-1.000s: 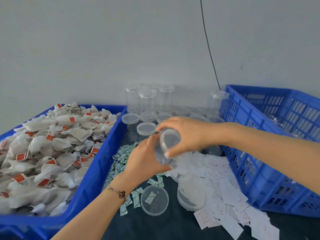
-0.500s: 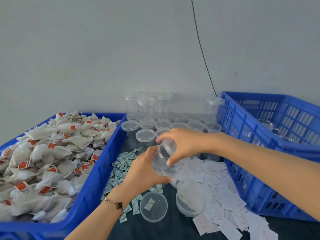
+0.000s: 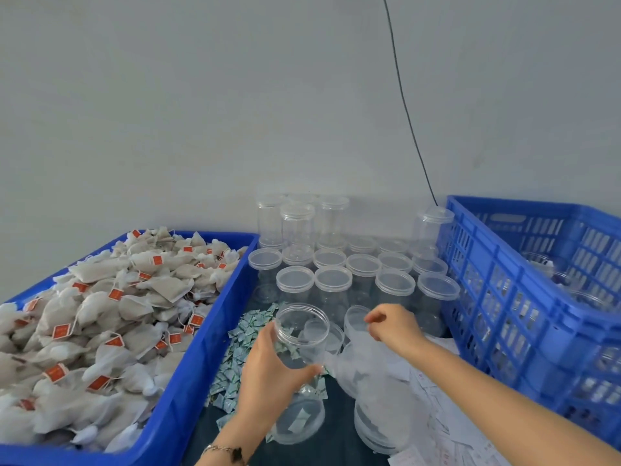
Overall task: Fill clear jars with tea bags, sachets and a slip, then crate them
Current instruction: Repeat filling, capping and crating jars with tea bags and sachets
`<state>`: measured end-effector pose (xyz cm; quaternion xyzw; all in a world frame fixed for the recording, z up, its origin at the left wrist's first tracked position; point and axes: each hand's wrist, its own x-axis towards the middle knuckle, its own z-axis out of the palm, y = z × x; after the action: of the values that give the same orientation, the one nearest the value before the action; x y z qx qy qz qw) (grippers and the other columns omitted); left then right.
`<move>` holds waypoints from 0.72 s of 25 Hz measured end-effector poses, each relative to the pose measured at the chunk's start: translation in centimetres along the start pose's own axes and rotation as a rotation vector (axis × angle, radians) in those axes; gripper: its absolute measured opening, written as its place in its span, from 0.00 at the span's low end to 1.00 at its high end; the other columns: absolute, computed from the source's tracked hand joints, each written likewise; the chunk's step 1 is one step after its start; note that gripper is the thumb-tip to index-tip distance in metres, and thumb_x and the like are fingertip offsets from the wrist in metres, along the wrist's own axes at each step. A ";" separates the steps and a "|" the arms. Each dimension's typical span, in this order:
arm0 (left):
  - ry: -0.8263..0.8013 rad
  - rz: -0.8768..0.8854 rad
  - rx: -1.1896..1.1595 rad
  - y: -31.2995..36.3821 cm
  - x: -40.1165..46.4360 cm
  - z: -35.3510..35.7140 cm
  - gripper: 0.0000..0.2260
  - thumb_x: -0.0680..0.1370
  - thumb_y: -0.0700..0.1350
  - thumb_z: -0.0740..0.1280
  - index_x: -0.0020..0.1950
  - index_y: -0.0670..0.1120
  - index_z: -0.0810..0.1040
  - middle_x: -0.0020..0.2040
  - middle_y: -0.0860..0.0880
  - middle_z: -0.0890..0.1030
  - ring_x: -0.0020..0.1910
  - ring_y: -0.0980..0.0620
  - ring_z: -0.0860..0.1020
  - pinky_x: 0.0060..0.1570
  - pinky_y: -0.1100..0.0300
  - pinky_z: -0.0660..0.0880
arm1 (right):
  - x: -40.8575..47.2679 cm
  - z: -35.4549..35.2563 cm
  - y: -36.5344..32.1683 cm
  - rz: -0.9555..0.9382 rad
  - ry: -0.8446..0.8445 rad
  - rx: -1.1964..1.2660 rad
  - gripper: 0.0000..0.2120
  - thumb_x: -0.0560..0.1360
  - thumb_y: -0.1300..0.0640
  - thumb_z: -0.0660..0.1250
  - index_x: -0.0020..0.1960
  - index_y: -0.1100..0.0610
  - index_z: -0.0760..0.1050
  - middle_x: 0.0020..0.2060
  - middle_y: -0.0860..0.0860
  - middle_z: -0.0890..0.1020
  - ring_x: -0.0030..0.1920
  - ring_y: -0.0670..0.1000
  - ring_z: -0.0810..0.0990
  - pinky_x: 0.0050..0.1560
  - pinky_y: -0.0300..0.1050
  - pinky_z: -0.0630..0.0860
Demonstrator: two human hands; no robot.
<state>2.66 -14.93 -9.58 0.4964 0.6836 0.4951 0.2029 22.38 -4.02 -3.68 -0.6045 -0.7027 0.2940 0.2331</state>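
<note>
Clear plastic is forming the open jar at the centre of the view, mouth uncapped and tilted toward the camera. The left hand is grasping this jar around its body, fingers and thumb curled about the wall; its grip is clenched on the jar. The right hand, at 3 o'clock from the jar, is pinching the clear lid at its rim, so that grip is grasping the lid. The lid is hanging just beside the jar mouth, apart from it.

A blue tray at 9 o'clock is holding a heaped pile of tea bags with orange tags. Green-and-white sachets are lying on the dark worktop between the tray and the jar. Capped empty jars are standing in rows at 12 o'clock, near the grey wall. A slotted blue crate is sitting at 3 o'clock, with jars partly visible inside it. White paper slips are spreading across the worktop at 5 o'clock, below the right forearm. Two loose lids are lying at 6 o'clock, one with a sachet resting on or under it. A bracelet is circling the left wrist. A black cable is running down the wall.
</note>
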 end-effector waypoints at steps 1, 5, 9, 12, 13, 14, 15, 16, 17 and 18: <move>0.018 -0.020 0.006 -0.3 -0.1 0.4 0.47 0.60 0.58 0.80 0.73 0.52 0.61 0.67 0.56 0.71 0.65 0.55 0.70 0.62 0.58 0.70 | -0.2 0.6 0.3 -0.029 -0.009 -0.065 0.10 0.73 0.65 0.64 0.49 0.55 0.80 0.50 0.51 0.83 0.50 0.49 0.79 0.52 0.39 0.74; 0.084 -0.072 -0.027 -1.0 -0.7 0.4 0.50 0.61 0.56 0.81 0.76 0.49 0.57 0.71 0.52 0.67 0.69 0.52 0.67 0.68 0.50 0.68 | -1.0 2.3 -0.7 -0.140 -0.069 -0.112 0.12 0.74 0.65 0.62 0.50 0.53 0.81 0.49 0.47 0.83 0.50 0.46 0.79 0.50 0.36 0.73; 0.216 -0.109 -0.028 -1.5 -0.5 -2.0 0.48 0.60 0.55 0.81 0.73 0.50 0.60 0.68 0.53 0.69 0.66 0.52 0.69 0.66 0.50 0.70 | -0.1 4.1 -7.3 -0.293 -0.098 -0.062 0.11 0.75 0.64 0.63 0.48 0.52 0.81 0.48 0.47 0.83 0.48 0.45 0.79 0.50 0.38 0.74; 0.248 -0.125 -0.070 -2.3 0.2 -4.2 0.45 0.62 0.52 0.81 0.72 0.51 0.62 0.67 0.54 0.69 0.64 0.53 0.71 0.65 0.52 0.71 | 0.0 6.4 -13.7 -0.516 -0.166 -0.110 0.10 0.76 0.63 0.62 0.50 0.53 0.81 0.48 0.48 0.83 0.44 0.44 0.78 0.47 0.39 0.73; 0.238 -0.131 -0.090 -2.5 0.5 -4.7 0.44 0.62 0.51 0.81 0.73 0.50 0.62 0.68 0.53 0.70 0.64 0.53 0.71 0.65 0.52 0.71 | 0.0 7.1 -15.6 -0.589 -0.178 -0.149 0.10 0.76 0.62 0.62 0.51 0.53 0.81 0.48 0.48 0.83 0.43 0.44 0.77 0.45 0.39 0.72; 0.231 -0.137 -0.095 -2.9 0.7 -5.0 0.45 0.63 0.50 0.81 0.74 0.50 0.62 0.68 0.53 0.70 0.64 0.54 0.71 0.66 0.53 0.71 | 0.0 8.0 -17.3 -0.651 -0.188 -0.181 0.11 0.76 0.62 0.61 0.51 0.54 0.80 0.49 0.49 0.83 0.42 0.45 0.77 0.44 0.40 0.72; 0.220 -0.149 -0.089 -3.1 0.8 -5.1 0.46 0.63 0.50 0.81 0.75 0.50 0.60 0.69 0.53 0.69 0.65 0.54 0.71 0.66 0.53 0.70 | 0.2 8.8 -18.7 -0.704 -0.191 -0.209 0.11 0.77 0.62 0.60 0.52 0.55 0.80 0.50 0.50 0.82 0.43 0.46 0.77 0.45 0.42 0.73; 0.216 -0.152 -0.081 -3.4 0.9 -5.0 0.47 0.63 0.50 0.81 0.76 0.50 0.59 0.70 0.54 0.68 0.66 0.55 0.70 0.67 0.54 0.69 | 0.5 9.9 -20.0 -0.748 -0.196 -0.241 0.12 0.77 0.62 0.59 0.53 0.55 0.80 0.51 0.51 0.82 0.45 0.48 0.78 0.46 0.44 0.75; 0.205 -0.145 -0.068 -3.4 0.9 -4.8 0.48 0.62 0.50 0.81 0.76 0.50 0.59 0.71 0.55 0.67 0.67 0.55 0.69 0.68 0.54 0.68 | 0.9 11.0 -21.1 -0.772 -0.205 -0.275 0.12 0.77 0.62 0.58 0.55 0.56 0.78 0.52 0.52 0.81 0.46 0.49 0.78 0.47 0.46 0.76; 0.203 -0.149 -0.055 -3.6 0.9 -4.5 0.49 0.62 0.51 0.81 0.76 0.50 0.58 0.71 0.55 0.67 0.69 0.55 0.68 0.69 0.54 0.67 | 1.5 12.2 -22.0 -0.778 -0.229 -0.308 0.13 0.78 0.62 0.58 0.58 0.56 0.76 0.51 0.52 0.80 0.46 0.50 0.77 0.46 0.46 0.75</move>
<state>-2.92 -16.33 -10.64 0.3858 0.7219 0.5447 0.1825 -1.89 -6.30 2.83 -0.2857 -0.9352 0.1412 0.1544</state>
